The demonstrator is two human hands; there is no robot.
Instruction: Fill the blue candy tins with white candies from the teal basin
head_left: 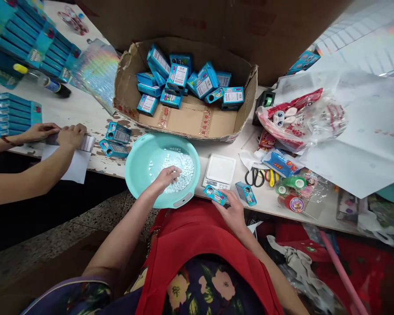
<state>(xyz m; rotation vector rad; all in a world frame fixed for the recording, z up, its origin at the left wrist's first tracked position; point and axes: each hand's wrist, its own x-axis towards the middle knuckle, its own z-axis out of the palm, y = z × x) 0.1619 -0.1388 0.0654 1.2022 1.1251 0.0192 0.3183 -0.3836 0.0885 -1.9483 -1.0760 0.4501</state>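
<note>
My left hand is inside a mint-green basin, low over a heap of small pale tablets. Its fingers are curled together, and what they hold, if anything, is hidden. In my right hand is a small blue printed box, gripped at its right end just in front of a white digital scale. Another blue box stands on the table to the right of that hand. Two more blue boxes lie left of the basin.
Behind the basin stands a cut-down cardboard carton with several blue boxes inside. Scissors, tape rolls and plastic bags crowd the right. At left, a co-worker's hands handle paper near a bottle and stacked blue packs.
</note>
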